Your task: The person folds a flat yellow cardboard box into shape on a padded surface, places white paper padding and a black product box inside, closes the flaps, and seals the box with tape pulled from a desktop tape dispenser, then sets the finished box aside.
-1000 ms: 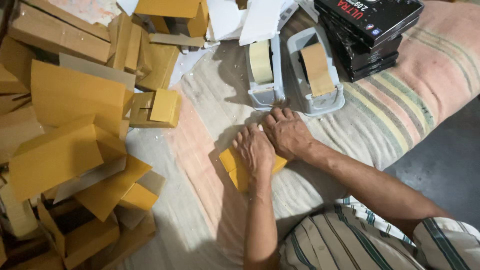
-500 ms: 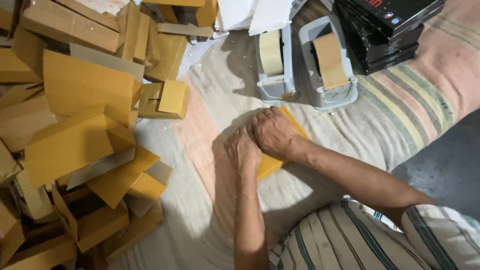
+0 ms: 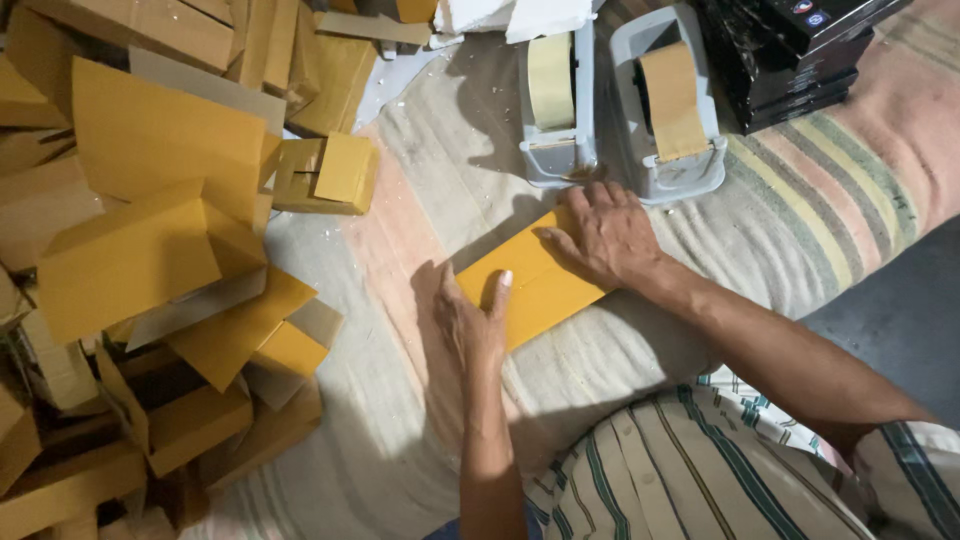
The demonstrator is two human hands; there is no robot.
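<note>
Flattening item: yellow folded cardboard sheet (image 3: pixel 535 285) on striped blanket (image 3: pixel 800 210), now spread longer; left hand (image 3: pixel 470 325) and right hand (image 3: pixel 610 235), fingers splayed, press opposite ends.

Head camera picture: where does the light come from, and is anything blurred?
Head view: light falls from above, so the left hand casts a soft shadow on the striped cloth; flat yellow cardboard sharp, no glare; box pile dimmer at lower left.

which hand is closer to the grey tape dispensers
Right. The right hand presses the far end of the flat yellow cardboard piece, its fingertips just short of the grey tape dispensers. The left hand lies on the near end, farther back.
</note>
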